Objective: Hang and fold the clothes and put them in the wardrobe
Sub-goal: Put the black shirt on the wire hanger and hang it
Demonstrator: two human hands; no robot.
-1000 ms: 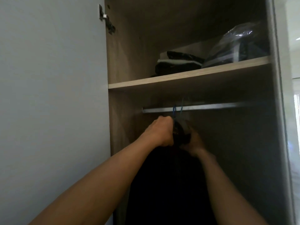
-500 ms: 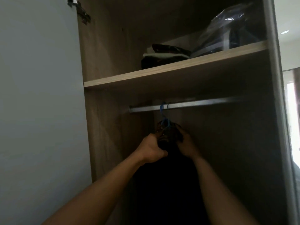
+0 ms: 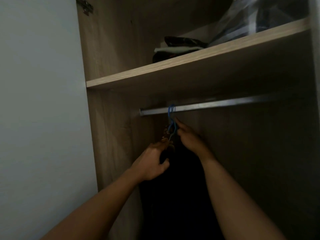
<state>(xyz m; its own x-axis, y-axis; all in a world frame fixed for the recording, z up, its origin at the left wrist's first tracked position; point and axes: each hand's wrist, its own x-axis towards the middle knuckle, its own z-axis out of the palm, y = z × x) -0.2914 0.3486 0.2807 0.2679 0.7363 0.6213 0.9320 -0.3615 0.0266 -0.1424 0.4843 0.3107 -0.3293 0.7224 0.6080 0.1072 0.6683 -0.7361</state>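
one rail (image 3: 216, 105) runs under one shelf (image 3: 173, 66). a blue hanger (image 3: 171, 118), one or two, i cannot tell, hooks over the rail, one dark garment (image 3: 173, 196) hanging below. two hands: left hand (image 3: 152, 163) grips the garment's top, right hand (image 3: 189, 139) pinches the hanger's neck. the shelf holds one folded pile (image 3: 180, 47) and one plastic bag (image 3: 251, 18).

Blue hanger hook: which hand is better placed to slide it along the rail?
Probably the right hand: it reaches up beside the blue hanger hook under the rail. The left hand grips the dark garment lower down.
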